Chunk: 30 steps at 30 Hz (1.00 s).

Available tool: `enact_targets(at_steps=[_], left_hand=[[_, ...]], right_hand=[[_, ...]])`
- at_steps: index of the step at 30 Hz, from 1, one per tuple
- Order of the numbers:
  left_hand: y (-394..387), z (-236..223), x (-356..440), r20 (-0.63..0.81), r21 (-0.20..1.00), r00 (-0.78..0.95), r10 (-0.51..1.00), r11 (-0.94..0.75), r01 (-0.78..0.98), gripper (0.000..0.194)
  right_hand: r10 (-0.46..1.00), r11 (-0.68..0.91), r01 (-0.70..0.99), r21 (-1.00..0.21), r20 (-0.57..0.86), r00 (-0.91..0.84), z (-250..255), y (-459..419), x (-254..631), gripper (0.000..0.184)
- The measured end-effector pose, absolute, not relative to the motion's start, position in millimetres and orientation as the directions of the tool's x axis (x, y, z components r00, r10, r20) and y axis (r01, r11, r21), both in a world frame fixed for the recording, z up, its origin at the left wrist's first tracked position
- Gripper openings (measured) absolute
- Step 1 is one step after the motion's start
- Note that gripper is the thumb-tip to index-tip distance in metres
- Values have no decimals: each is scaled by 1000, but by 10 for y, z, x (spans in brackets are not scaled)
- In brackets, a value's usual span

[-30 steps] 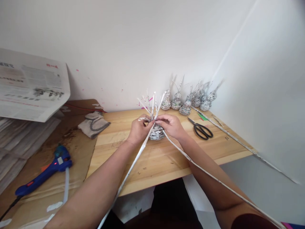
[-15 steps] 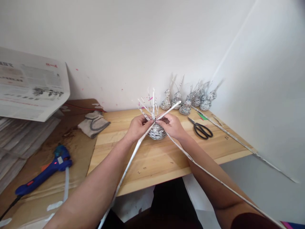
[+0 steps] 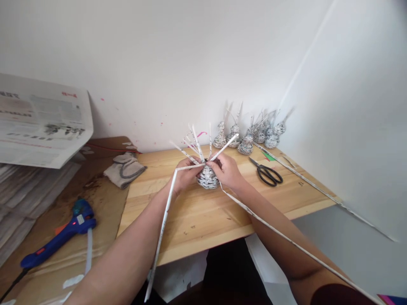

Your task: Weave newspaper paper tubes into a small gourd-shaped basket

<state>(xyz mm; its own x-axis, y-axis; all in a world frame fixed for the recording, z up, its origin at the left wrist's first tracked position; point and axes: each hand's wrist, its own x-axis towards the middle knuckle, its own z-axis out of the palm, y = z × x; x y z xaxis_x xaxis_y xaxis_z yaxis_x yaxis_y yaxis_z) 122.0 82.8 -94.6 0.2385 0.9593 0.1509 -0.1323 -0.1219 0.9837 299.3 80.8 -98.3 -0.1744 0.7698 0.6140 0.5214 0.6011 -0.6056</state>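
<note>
Between my hands, a small round basket woven from rolled newspaper [image 3: 208, 180] rests on the wooden board, its upright paper sticks [image 3: 197, 142] fanning out at the top. My left hand [image 3: 187, 171] is closed on the basket's left upper side. A long paper strip [image 3: 165, 212] crosses its thumb, bends sharply and hangs down along my forearm. My right hand [image 3: 225, 169] pinches at the top rim beside a stick slanting right. A second long strip [image 3: 270, 226] trails from beneath that hand over my right forearm. The fingertips' exact grip is partly hidden.
Black-handled scissors [image 3: 269, 173] lie right of my hands, near a long paper roll [image 3: 305, 178]. Several woven gourd shapes [image 3: 245, 143] stand by the wall. Leftward are a cloth [image 3: 124, 170], a blue glue gun [image 3: 60, 237] on cardboard, and a newspaper [image 3: 47, 123] over a stack.
The left strip, straight before, now bends over my left thumb. One stick has swung to the right by my right hand, and others lean further left.
</note>
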Motion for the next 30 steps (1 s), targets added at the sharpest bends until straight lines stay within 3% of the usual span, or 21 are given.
enact_targets(at_steps=[6, 12, 16, 21, 27, 30], left_hand=[[765, -885, 1201, 173, 981, 309, 935, -135, -142, 35], [799, -976, 1241, 188, 979, 175, 967, -169, -113, 39], [796, -994, 1266, 187, 973, 133, 973, -166, -158, 43], [788, -989, 1280, 140, 969, 152, 978, -103, -226, 45], [799, -1029, 1304, 121, 946, 103, 987, -83, -314, 45], [803, -1035, 1301, 176, 943, 102, 979, -138, -303, 40]], right_hand=[[810, 548, 516, -659, 572, -128, -987, 805, 2965, 11], [852, 523, 326, -787, 495, -171, -1003, 825, 2964, 15], [887, 453, 215, -865, 415, -202, -1021, 848, 2969, 19], [944, 329, 176, -928, 318, -88, -1008, 857, 2967, 23], [978, 175, -15, -984, 176, -111, -976, 876, 2960, 30], [983, 145, -9, -989, 145, -113, -985, 885, 2960, 29]])
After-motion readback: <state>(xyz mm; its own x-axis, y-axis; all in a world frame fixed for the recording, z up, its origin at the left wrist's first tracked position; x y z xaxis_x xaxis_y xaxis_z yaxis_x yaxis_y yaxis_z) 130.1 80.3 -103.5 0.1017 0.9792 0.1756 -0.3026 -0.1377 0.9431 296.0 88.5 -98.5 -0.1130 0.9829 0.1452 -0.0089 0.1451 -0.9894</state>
